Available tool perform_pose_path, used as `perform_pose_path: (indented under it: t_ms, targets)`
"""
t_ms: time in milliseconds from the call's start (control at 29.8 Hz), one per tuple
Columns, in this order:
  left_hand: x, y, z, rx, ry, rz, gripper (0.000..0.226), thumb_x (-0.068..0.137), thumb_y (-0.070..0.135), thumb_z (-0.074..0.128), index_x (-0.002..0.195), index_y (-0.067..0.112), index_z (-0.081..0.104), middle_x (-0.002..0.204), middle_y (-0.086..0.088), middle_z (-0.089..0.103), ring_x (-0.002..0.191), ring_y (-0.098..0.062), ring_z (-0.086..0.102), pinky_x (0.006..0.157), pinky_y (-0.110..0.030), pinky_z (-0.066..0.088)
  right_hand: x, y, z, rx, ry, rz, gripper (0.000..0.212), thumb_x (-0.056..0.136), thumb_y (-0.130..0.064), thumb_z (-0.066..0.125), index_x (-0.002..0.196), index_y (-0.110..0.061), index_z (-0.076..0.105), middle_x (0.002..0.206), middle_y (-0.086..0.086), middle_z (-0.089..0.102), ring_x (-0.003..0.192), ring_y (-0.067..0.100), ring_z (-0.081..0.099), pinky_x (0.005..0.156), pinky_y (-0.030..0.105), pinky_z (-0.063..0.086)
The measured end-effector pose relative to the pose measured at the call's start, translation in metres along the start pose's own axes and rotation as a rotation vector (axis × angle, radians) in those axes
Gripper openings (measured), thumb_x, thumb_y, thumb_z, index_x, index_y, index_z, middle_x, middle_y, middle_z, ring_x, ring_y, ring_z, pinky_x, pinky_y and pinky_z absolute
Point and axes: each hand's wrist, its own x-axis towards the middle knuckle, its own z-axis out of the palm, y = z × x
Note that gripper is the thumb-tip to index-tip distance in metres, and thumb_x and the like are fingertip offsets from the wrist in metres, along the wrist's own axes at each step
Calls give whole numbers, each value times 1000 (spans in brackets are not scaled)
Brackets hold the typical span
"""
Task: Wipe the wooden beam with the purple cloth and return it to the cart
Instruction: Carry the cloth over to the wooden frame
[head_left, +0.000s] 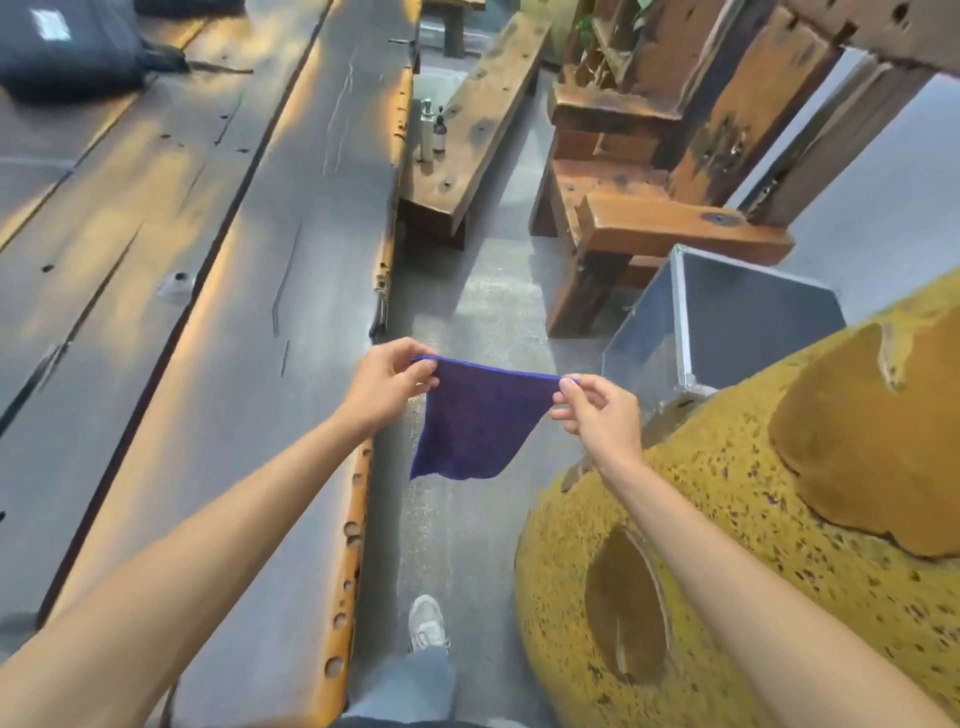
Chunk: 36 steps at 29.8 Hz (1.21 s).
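Observation:
A purple cloth hangs stretched between my two hands over the concrete floor. My left hand pinches its upper left corner and my right hand pinches its upper right corner. The lower part of the cloth droops free. The long wooden beam, a wide dark plank top with holes along its orange edge, runs along my left side, just left of my left hand. I cannot tell which object is the cart.
A metal-framed box stands on the floor ahead right. A large yellow speckled object fills the lower right. A wooden bench carries two bottles. Stacked timber is behind. A black bag lies far left.

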Motion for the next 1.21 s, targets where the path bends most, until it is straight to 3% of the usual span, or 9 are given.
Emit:
perform_pose_path:
  t_ms: [134, 268, 503, 604, 838, 1107, 1207]
  targets:
    - [71, 5, -6, 12, 23, -23, 12, 97, 3, 64, 105, -5, 69, 104, -31, 72, 87, -29, 73, 92, -45, 59, 73, -19, 18, -20, -39, 1, 5, 98, -19, 68, 95, -18, 72, 85, 10, 78, 66, 18, 74, 53, 19, 51]
    - [141, 17, -2, -1, 51, -35, 12, 97, 5, 64, 104, -4, 70, 104, -30, 72, 86, -27, 72, 92, -45, 60, 145, -37, 32, -9, -32, -12, 6, 98, -19, 68, 95, -20, 72, 83, 8, 78, 62, 13, 74, 53, 20, 51]
    - [299, 39, 12, 32, 41, 4, 15, 97, 8, 64, 90, 18, 73, 90, -8, 74, 82, -20, 74, 77, -28, 60, 294, -58, 53, 36, -43, -16, 7, 99, -17, 66, 101, -13, 71, 82, 9, 78, 57, 14, 73, 48, 17, 48]
    - [369, 43, 19, 53, 54, 7, 22, 97, 10, 65, 84, 25, 75, 86, -2, 76, 82, -19, 77, 78, -30, 62, 361, -67, 60, 33, -75, -25, 9, 100, -17, 65, 103, -10, 71, 86, 11, 79, 62, 19, 75, 49, 19, 48]
    - [521, 74, 44, 107, 46, 36, 10, 97, 11, 64, 97, 11, 73, 98, -14, 77, 92, -28, 77, 88, -39, 60, 515, -106, 61, 34, -108, -35, 11, 100, -15, 64, 106, -7, 70, 86, 11, 79, 61, 18, 75, 53, 26, 51]
    - [721, 120, 72, 63, 28, 56, 12, 99, 4, 60, 96, 10, 70, 93, -12, 72, 77, -8, 73, 76, -19, 59, 708, -149, 81, 95, -73, -45, 6, 102, -13, 61, 100, -16, 67, 73, -4, 78, 53, 11, 73, 44, 16, 47]
    - [806, 130, 78, 92, 7, 84, 14, 99, 2, 59, 93, 11, 69, 87, -12, 70, 69, -7, 71, 70, -18, 58, 786, -159, 91, 87, -53, -51, 7, 102, -15, 62, 100, -15, 68, 75, -3, 79, 54, 11, 73, 46, 18, 48]
